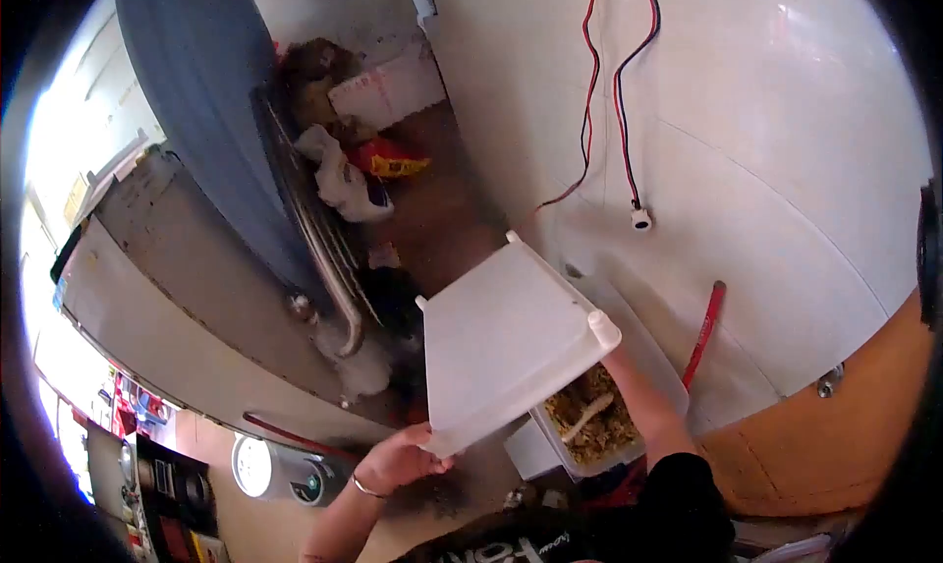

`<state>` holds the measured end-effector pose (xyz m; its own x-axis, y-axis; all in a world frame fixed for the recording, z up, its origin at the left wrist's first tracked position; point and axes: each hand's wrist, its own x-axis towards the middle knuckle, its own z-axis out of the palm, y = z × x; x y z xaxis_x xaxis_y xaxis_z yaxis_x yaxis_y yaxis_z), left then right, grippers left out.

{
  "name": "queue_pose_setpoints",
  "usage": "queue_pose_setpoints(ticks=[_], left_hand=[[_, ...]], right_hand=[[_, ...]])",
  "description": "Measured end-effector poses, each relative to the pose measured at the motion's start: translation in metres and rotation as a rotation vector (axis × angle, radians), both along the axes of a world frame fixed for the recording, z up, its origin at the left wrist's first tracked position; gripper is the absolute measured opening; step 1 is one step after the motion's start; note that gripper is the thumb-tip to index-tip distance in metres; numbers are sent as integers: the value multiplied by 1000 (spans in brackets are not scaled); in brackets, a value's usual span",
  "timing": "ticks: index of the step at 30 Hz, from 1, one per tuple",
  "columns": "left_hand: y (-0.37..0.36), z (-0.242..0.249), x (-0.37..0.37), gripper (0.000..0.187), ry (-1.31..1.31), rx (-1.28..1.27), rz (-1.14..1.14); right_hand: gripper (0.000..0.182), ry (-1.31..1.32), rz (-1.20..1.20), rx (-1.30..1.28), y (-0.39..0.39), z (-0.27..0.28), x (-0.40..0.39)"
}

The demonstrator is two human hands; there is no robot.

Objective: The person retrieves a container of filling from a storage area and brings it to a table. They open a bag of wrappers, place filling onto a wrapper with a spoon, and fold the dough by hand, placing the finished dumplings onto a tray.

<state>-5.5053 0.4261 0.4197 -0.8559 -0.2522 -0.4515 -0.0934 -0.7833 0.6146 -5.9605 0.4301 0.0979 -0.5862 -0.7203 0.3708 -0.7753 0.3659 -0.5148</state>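
Head view looks steeply down on a person holding a white plastic lid (506, 342), tilted and filling the middle of the scene. Their left hand (401, 458), at about seven o'clock from the lid's centre, pinches the lid's near edge, thumb on top and fingers curled under it; a thin bangle (365, 487) circles that wrist. The right hand is hidden behind the lid at about four o'clock; only the forearm (643, 406) shows, running up from a black sleeve (678, 499) to the lid's right corner, so I cannot tell how that hand grips.

Below the lid, at five o'clock from it, sits a white plastic tub (550, 455) with brownish, crumbly contents (599, 421) and a pale scoop-like piece (589, 416) lying in them. The lid covers the tub's far part and hangs above it; whether the two touch I cannot tell.

At three o'clock from the lid a red strap (705, 332) hangs against a white curved surface (786, 170). At one o'clock, red and black wires (621, 101) dangle down that surface and end in a small white plug (640, 219). At eleven o'clock, between a blue-grey panel (196, 101) and the white surface, lies a heap of bags (344, 175), one of them red and yellow (395, 158). At eight o'clock, near the left wrist, stands a round white appliance (280, 470).
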Motion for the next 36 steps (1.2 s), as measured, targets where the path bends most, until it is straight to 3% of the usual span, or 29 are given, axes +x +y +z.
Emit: queue_pose_setpoints(ticks=[3, 6, 8, 9, 11, 12, 18, 21, 26, 31, 33, 34, 36], left_hand=[[-1, -3, -1, 48, -9, -7, 39], [-6, -14, -5, 47, -15, -13, 18], [-9, -31, -12, 45, 17, -1, -15], [-1, -23, -21, 47, -12, -5, 20], [3, -35, -29, 48, -13, 19, 32], [8, -35, -37, 49, 16, -5, -11], [50, -72, -87, 50, -112, -231, -126], [79, -99, -114, 46, -140, -264, -161], [104, -150, -116, 50, -168, -225, -208], [111, -163, -127, 45, -166, -293, -198], [101, -164, -126, 39, -300, -376, -345], [98, -167, -125, 39, -299, -378, -316], [88, -167, -116, 35, -435, -878, -491]], right_hand=[[26, 79, -33, -88, 53, 51, 11], [23, -43, -53, -93, 118, 117, 33], [13, -329, -201, -302, 163, 122, 44], [13, -341, -247, -260, 185, 129, 48], [13, -1056, -271, -857, 224, 151, 64], [15, -1088, -439, -867, 241, 162, 74], [16, -1148, -621, -1062, 355, 148, 100], [14, -1034, -747, -1224, 400, 149, 117], [12, -893, -715, -1362, 456, 156, 157], [12, -923, -676, -1446, 481, 154, 173], [12, -937, -643, -1436, 489, 146, 170], [12, -953, -615, -1427, 487, 150, 171], [15, -1014, -848, -1281, 463, 199, 186]])
